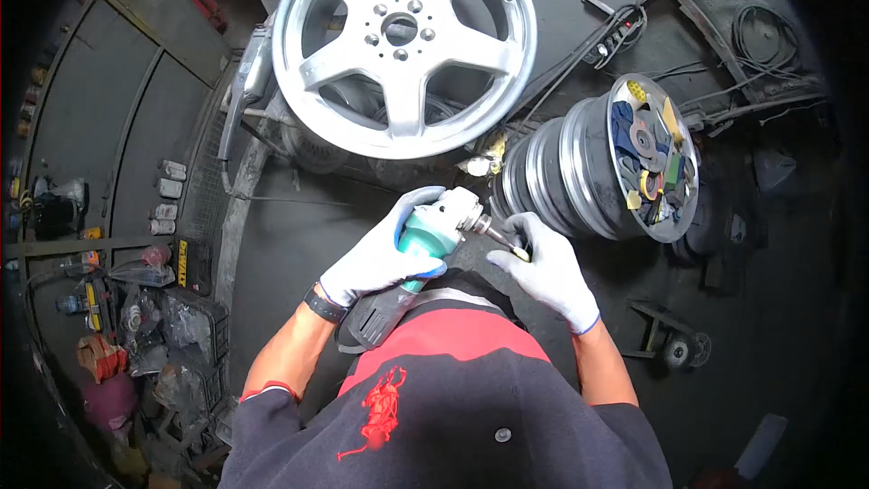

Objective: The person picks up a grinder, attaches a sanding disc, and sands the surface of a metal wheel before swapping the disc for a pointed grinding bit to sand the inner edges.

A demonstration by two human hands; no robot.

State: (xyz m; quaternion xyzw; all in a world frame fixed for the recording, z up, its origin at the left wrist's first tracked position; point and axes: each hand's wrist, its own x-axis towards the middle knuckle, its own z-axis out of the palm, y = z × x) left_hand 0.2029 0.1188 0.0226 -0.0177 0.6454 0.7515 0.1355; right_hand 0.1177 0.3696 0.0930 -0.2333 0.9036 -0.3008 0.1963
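Observation:
My left hand (385, 249), in a pale glove, is wrapped round a green angle grinder (430, 234) with a dark rear body, held close in front of my waist. The grinder's silvery head points up and to the right. A short metal shaft (493, 233) reaches from that head toward my right hand (548, 270), also gloved. The fingers of my right hand are closed round the shaft's far end, where a small pale yellow tip shows. Beyond both hands, a silver five-spoke wheel rim (405, 104) faces up.
To the right, stacked rims (561, 167) carry a top one filled with abrasive discs (643, 139) and cloths. Cables (625, 32) run along the back right. A polishing tool (249, 81) hangs left of the wheel. A black crate (213, 335) and small containers (167, 188) stand at left.

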